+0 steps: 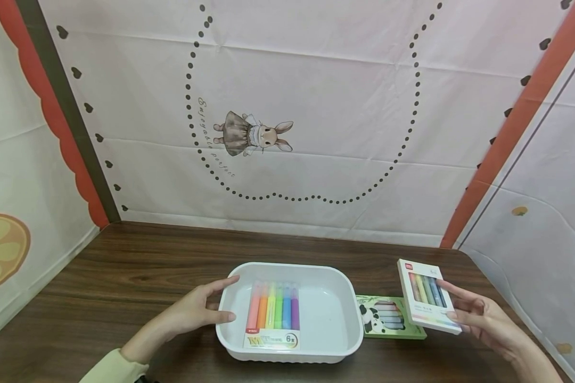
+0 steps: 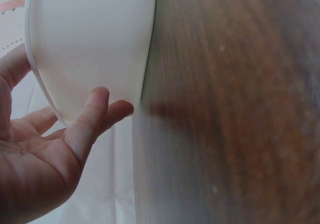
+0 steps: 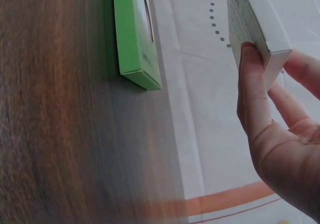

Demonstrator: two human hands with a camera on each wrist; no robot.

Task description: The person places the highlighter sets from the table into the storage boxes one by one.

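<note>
A white plastic tray (image 1: 323, 314) sits on the table with a clear pack of highlighters (image 1: 273, 314) in its left half. My left hand (image 1: 191, 308) holds the tray's left end, index finger and thumb at the rim. The left wrist view shows this hand (image 2: 55, 149) against the tray's outer wall (image 2: 95, 43). At the right, my right hand (image 1: 484, 319) pinches a white box of coloured sticks (image 1: 428, 295), tilted and raised above the table. Its side edge (image 3: 260, 23) faces the right wrist view. Partly below it lies a green panda box (image 1: 388, 319), beside the tray.
The dark wooden table (image 1: 163, 255) meets a printed cloth wall (image 1: 345, 122) at the back. Cloth also hangs at the left (image 1: 24, 149) and right (image 1: 546, 213) sides.
</note>
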